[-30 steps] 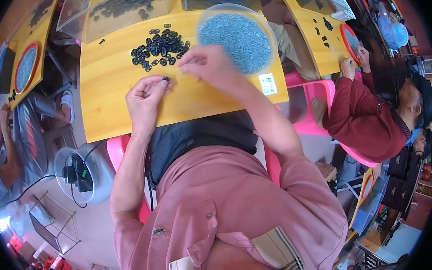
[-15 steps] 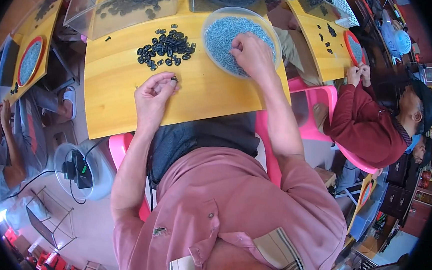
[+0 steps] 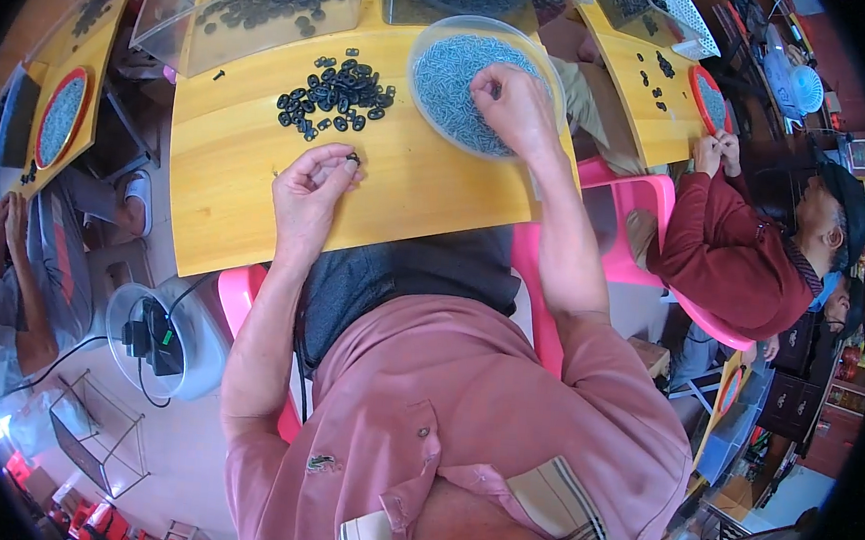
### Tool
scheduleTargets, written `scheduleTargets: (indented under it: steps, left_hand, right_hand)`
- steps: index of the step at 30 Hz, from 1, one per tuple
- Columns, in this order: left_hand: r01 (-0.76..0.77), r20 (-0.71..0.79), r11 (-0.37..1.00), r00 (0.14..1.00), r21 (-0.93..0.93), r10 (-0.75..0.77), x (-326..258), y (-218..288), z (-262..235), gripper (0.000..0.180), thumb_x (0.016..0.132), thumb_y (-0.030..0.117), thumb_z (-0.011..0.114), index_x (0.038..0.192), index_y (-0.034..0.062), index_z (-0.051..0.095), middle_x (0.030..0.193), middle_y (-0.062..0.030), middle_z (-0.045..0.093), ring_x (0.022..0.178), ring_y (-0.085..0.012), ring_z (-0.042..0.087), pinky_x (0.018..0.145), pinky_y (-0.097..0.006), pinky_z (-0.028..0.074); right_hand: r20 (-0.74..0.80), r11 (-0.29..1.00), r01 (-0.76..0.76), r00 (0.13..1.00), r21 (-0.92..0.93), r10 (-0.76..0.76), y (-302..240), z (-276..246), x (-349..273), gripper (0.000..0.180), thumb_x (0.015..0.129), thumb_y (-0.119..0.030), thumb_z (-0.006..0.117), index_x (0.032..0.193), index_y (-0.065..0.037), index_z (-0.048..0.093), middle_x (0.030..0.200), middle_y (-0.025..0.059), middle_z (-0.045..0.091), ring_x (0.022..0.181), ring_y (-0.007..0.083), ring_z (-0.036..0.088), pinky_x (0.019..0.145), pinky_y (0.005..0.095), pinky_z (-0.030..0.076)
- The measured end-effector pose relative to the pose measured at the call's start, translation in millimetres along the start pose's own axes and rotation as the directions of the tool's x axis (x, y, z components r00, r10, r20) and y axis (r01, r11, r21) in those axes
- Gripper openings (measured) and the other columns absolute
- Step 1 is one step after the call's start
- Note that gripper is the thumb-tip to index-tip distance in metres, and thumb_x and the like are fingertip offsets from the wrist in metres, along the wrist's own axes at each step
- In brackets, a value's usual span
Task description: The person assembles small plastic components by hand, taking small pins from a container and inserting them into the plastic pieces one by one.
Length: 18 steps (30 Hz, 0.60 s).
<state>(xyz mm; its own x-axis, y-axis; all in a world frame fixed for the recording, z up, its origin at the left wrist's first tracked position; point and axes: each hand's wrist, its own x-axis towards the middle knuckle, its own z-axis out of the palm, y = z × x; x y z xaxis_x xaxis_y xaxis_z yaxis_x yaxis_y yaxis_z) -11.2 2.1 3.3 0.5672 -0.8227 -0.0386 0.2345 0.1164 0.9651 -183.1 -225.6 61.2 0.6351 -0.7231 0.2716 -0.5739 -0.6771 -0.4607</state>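
Observation:
Between the thumb and fingers of my left hand (image 3: 313, 191) is a small black oval piece (image 3: 353, 158), pinched just above the yellow table (image 3: 227, 195). Beyond that hand lies a loose pile of similar black oval pieces (image 3: 340, 93), some showing two holes. My right hand (image 3: 512, 105) is over a round clear tub (image 3: 413, 78) full of small silvery screws (image 3: 457, 66). Its fingers are curled into a pinch above the screws, and whatever they hold is too small to make out.
Clear bins (image 3: 280, 19) with more black pieces stand along the table's far side. A lone dark screw (image 3: 218, 74) lies at the left. To the right, a co-worker in a dark red top (image 3: 745, 252) sits at another table. A plastic bucket (image 3: 162, 341) with black plugs stands on the floor.
My right hand has lifted slightly from the screws and shifted a little to the right, its fingers drawn together. The left hand keeps its pinch on the black piece.

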Motion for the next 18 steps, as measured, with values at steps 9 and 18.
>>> scheduleTargets:
  steps: [9,18]
  left_hand:
    - [0.003,0.009,1.0,1.0,-0.008,-0.003,0,0,1,0.016,0.091,0.0,0.065,0.107,-0.0006,0.067,0.092,-0.0055,0.07,0.081,-0.0112,0.067,0.072,-0.023,0.053]
    - [0.017,0.016,1.0,1.0,0.009,-0.017,-1,3,1,0.016,0.091,0.001,0.064,0.108,-0.0004,0.066,0.092,-0.0062,0.07,0.082,-0.0127,0.068,0.072,-0.024,0.053]
  right_hand:
    - [0.023,0.988,0.048,0.999,-0.146,-0.045,-4,1,-4,0.011,0.079,-0.011,0.07,0.09,-0.008,0.07,0.088,0.0117,0.066,0.083,0.0307,0.065,0.074,0.0407,0.05]
    - [-0.028,0.989,-0.07,0.997,0.13,0.074,5,2,0,0.01,0.082,-0.01,0.067,0.09,-0.005,0.072,0.072,0.0071,0.068,0.064,0.0148,0.062,0.062,0.0296,0.049]
